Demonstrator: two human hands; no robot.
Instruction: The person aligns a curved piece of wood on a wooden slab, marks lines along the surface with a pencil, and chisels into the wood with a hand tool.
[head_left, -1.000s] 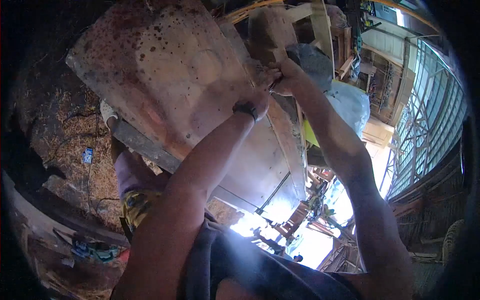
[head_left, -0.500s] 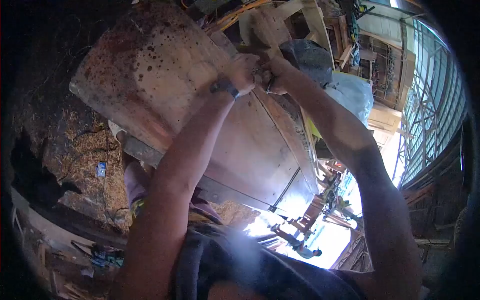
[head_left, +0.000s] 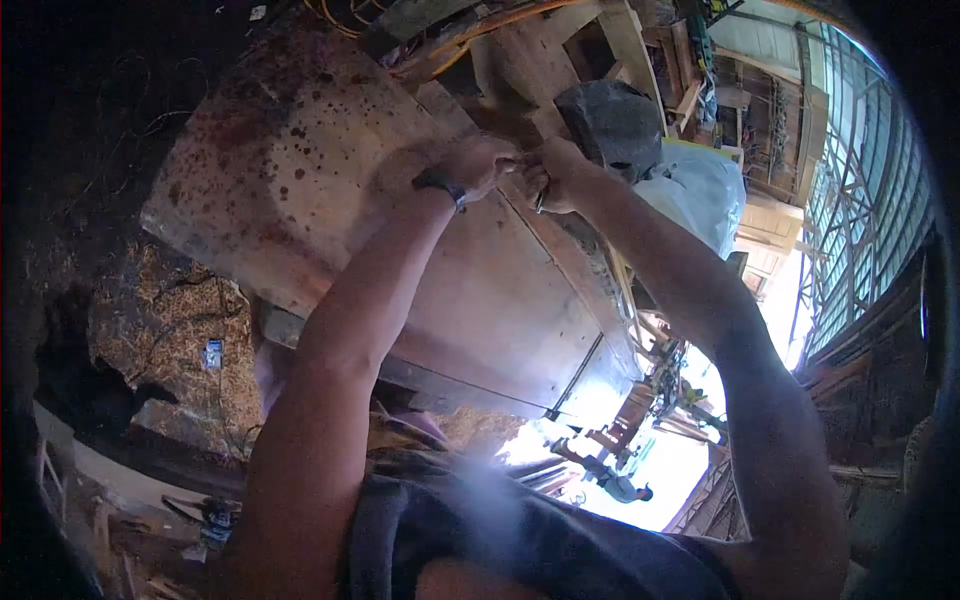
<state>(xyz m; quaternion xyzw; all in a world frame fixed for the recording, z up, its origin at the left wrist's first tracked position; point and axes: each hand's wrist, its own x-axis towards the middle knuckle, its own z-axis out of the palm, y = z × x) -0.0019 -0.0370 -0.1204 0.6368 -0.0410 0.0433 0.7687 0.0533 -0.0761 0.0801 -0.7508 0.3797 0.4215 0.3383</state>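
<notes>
Right hand (head_left: 563, 178) curled, seems clenched on thin shiny piece (head_left: 541, 202), over large wooden board (head_left: 480, 270). Left hand (head_left: 481, 165) meets it, fingers bent; can't tell if gripping anything. Best done with wrists steady, fingertips close, light even pressure. Beyond: dark bulky object (head_left: 613, 128), pale plastic (head_left: 700, 190), distant person (head_left: 618, 486).

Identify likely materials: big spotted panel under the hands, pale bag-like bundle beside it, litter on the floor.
Panel: probably wood or plywood, worn and stained; tan-brown face, dark blotches, though no clear grain.
Bundle: likely thin plastic film, smooth and slightly glossy; whitish, translucent-looking creases.
Floor litter: probably wood shavings, untreated; pale tan flakes, too small to confirm.
</notes>
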